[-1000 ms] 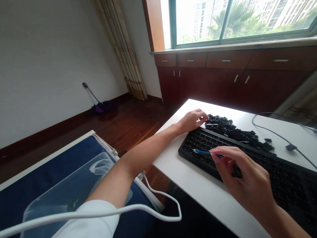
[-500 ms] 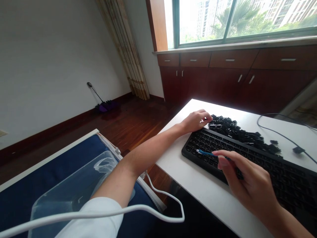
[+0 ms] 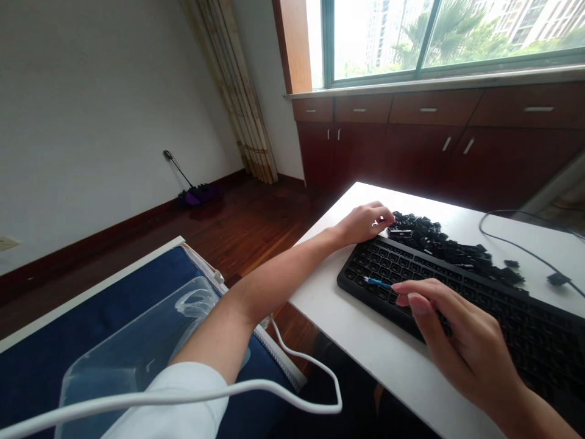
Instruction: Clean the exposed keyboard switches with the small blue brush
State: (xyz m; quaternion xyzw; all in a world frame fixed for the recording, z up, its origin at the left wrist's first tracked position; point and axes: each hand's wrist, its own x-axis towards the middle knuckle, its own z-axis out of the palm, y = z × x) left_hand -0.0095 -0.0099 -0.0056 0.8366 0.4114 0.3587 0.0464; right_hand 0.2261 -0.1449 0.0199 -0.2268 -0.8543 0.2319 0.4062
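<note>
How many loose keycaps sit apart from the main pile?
2 that I can tell: one small keycap just right of the pile, another keycap farther right beside the cable. More may be hidden.

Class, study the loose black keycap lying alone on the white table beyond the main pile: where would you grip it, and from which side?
Pinch the lone keycap across two opposite side walls, coming straight down from above. It is small and low, sits flat on the table, and stands apart from the keycap pile with bare surface around it, so fingertips probably fit either side.
</note>
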